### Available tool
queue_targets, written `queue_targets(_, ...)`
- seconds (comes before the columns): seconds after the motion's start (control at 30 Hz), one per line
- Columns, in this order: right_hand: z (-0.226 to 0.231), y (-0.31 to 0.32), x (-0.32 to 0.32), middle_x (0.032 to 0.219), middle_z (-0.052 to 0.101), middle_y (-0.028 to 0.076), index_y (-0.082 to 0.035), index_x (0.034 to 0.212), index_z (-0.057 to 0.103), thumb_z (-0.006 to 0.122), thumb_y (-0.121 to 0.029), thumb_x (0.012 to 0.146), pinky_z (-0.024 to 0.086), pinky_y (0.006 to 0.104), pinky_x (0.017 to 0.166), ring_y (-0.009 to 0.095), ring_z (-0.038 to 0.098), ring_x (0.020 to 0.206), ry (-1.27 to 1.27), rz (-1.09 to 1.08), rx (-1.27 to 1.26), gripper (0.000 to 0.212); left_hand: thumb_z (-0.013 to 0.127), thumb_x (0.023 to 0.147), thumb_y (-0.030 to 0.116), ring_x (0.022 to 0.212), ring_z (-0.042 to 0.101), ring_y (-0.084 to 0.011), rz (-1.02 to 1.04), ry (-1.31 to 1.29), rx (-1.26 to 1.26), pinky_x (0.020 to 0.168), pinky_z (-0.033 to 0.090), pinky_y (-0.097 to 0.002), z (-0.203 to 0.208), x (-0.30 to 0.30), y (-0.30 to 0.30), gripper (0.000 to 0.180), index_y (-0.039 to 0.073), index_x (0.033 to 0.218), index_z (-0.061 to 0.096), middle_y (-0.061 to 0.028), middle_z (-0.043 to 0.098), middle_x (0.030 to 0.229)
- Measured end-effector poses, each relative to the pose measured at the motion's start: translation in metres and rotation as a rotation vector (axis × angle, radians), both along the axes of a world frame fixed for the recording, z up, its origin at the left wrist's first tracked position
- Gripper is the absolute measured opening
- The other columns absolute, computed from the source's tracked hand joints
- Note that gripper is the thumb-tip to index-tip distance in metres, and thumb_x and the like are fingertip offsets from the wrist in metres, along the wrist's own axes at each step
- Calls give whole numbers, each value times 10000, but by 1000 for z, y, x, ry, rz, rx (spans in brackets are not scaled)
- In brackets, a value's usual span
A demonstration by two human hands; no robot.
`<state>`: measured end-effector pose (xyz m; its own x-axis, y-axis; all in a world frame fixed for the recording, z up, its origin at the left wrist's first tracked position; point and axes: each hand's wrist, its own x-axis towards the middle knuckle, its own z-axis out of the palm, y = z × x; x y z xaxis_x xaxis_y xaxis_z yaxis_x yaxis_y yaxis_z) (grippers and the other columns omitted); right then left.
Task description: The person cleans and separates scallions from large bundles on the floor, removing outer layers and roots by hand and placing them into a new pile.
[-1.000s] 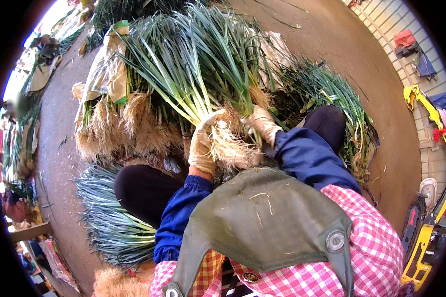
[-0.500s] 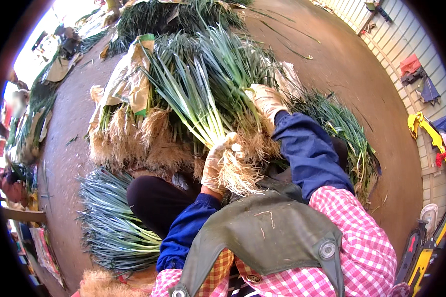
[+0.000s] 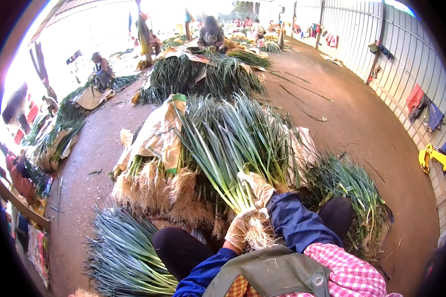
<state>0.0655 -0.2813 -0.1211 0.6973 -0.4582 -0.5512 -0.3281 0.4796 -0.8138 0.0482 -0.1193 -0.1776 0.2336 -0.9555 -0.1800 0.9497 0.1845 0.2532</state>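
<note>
A bunch of green onions (image 3: pixel 228 171) lies slanted before me, leaves pointing away and pale roots (image 3: pixel 259 232) toward my lap. My gloved left hand (image 3: pixel 240 228) is closed round its white lower ends, just beside the roots. Higher up, the gloved fingers of my right hand (image 3: pixel 257 189) are closed on the stalks. Beneath and behind this bunch is a heap of more green onions (image 3: pixel 277 143). Paper-wrapped bunches (image 3: pixel 151 183) with bushy roots stand to its left.
By my left knee lies a pile of green onions (image 3: pixel 121 247); another pile (image 3: pixel 347 193) lies on the right. A larger heap (image 3: pixel 203 79) stands farther off, with a person (image 3: pixel 211 34) behind it. Clothes (image 3: pixel 423 106) hang on the right wall (image 3: pixel 411 54).
My right hand has left the heap and come to the stalks of the bunch in my left hand. The view has tipped up, showing more of the room and other people.
</note>
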Motion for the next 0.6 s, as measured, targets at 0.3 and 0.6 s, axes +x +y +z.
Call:
queue_targets(0.3, -27, -4, -2, 1060, 626, 152, -60, 1105, 598, 648, -360, 826, 478, 381, 797, 289, 588, 915, -32, 99, -537, 413, 519, 870, 88, 716, 626, -204, -17, 45, 30, 653, 538, -297, 41, 0, 6, 235, -13, 1061, 608, -93, 651, 860)
queue_targets(0.6, -8, 8, -34, 612, 520, -40, -50, 1029, 588, 624, -198, 864, 442, 202, 451, 53, 499, 487, -477, 40, -55, 224, 524, 872, 135, 671, 617, -236, 106, 108, 133, 623, 545, -350, -18, 20, -3, 237, -1, 1052, 599, -103, 635, 806)
